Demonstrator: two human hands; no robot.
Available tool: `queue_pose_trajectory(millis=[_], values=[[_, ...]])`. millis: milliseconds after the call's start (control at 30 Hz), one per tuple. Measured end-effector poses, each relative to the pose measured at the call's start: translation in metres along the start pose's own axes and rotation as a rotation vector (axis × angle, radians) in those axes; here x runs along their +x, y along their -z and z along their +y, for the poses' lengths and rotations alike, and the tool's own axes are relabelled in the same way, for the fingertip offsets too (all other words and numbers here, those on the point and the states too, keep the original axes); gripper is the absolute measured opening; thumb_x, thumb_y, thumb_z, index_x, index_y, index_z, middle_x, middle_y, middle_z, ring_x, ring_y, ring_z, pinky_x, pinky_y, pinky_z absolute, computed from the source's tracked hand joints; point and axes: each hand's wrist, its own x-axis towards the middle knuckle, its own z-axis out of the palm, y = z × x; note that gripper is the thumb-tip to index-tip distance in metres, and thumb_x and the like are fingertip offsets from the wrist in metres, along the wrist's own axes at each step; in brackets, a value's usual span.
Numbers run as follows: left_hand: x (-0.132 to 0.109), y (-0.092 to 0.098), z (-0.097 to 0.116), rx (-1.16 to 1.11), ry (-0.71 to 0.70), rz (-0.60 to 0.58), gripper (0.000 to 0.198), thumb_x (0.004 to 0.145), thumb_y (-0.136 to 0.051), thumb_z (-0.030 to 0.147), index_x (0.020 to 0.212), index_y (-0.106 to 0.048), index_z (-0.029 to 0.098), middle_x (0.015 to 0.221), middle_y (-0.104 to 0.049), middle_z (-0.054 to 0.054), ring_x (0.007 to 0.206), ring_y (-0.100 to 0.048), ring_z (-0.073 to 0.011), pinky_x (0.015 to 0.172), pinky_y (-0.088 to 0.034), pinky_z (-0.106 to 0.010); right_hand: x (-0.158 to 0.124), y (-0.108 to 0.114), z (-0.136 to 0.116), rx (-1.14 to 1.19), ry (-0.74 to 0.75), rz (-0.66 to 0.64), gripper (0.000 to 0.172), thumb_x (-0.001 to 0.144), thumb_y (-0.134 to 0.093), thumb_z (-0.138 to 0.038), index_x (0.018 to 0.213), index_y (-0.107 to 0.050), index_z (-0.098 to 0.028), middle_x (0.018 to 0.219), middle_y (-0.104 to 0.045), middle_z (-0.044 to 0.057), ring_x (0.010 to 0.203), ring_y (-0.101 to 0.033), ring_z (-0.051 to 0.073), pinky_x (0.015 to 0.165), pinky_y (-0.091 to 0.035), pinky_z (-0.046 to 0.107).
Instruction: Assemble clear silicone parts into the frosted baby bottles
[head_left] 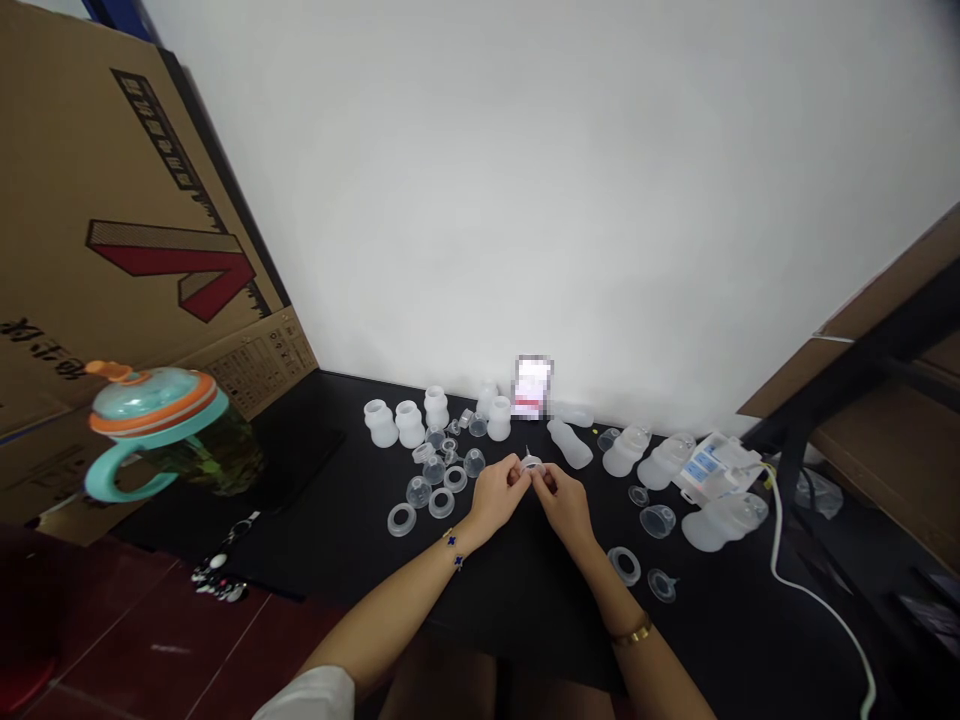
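My left hand (496, 492) and my right hand (562, 505) meet above the black table, fingers closed from either side on a small whitish bottle ring with a clear nipple (532, 463). A thin tip points up from it. Left of the hands lie loose rings (402, 519) and clear domed caps (418, 490); behind them stand white, waisted baby bottles (381, 424). A bottle (570, 444) lies on its side just beyond my right hand. Nearer my right forearm are another ring (624, 566) and a clear nipple (663, 585).
Several capped bottles (627, 450) lie at the right around a white power strip (716, 470) with a cable (780, 540). A blurred phone-like screen (532, 388) leans on the wall. A teal-handled jug (225, 450) and keychain (219, 575) are at the left, beside a cardboard box (150, 330).
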Motion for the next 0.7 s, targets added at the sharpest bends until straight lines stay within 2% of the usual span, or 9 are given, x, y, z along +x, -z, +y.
queue_pose_trajectory(millis=[200, 367, 433, 567, 700], values=[[-0.0020, -0.0001, 0.0016, -0.039, -0.011, 0.001, 0.033, 0.095, -0.051, 0.041, 0.071, -0.047, 0.020, 0.061, -0.047, 0.006, 0.057, -0.043, -0.0113, 0.058, -0.026, -0.026, -0.0002, -0.0005, 0.0002, 0.021, 0.003, 0.012, 0.040, 0.096, -0.049, -0.053, 0.076, -0.063, -0.022, 0.061, -0.059, -0.002, 0.055, -0.052, 0.015, 0.055, -0.031, 0.026], [-0.0016, -0.0008, 0.0015, -0.010, -0.029, 0.008, 0.041, 0.100, -0.043, 0.048, 0.070, -0.048, 0.020, 0.062, -0.048, 0.005, 0.058, -0.044, -0.0120, 0.059, -0.025, -0.027, -0.0014, 0.0008, -0.0028, 0.042, -0.005, -0.011, 0.042, 0.097, -0.047, -0.055, 0.076, -0.063, -0.022, 0.066, -0.064, 0.000, 0.060, -0.057, 0.016, 0.057, -0.034, 0.026], [-0.0007, -0.0011, 0.0005, 0.014, -0.032, 0.004, 0.041, 0.100, -0.043, 0.047, 0.070, -0.048, 0.020, 0.061, -0.048, 0.005, 0.058, -0.044, -0.0122, 0.059, -0.025, -0.027, -0.0017, 0.0009, -0.0034, 0.059, -0.016, -0.012, 0.040, 0.097, -0.047, -0.055, 0.082, -0.065, -0.023, 0.070, -0.066, 0.001, 0.063, -0.060, 0.018, 0.059, -0.038, 0.027], [0.0001, -0.0015, 0.0001, 0.070, -0.016, -0.016, 0.040, 0.098, -0.046, 0.044, 0.066, -0.046, 0.019, 0.060, -0.049, 0.004, 0.057, -0.042, -0.0124, 0.059, -0.023, -0.028, -0.0012, 0.0001, -0.0019, 0.107, -0.062, 0.006, 0.034, 0.095, -0.049, -0.052, 0.106, -0.065, -0.024, 0.081, -0.071, 0.002, 0.067, -0.065, 0.020, 0.062, -0.045, 0.028], [-0.0008, -0.0013, 0.0020, 0.091, -0.013, -0.030, 0.045, 0.099, -0.043, 0.048, 0.065, -0.044, 0.020, 0.060, -0.048, 0.003, 0.057, -0.042, -0.0130, 0.058, -0.022, -0.028, -0.0006, -0.0004, -0.0006, 0.124, -0.061, 0.003, 0.033, 0.095, -0.047, -0.051, 0.104, -0.065, -0.025, 0.082, -0.071, 0.002, 0.066, -0.066, 0.019, 0.061, -0.048, 0.028]])
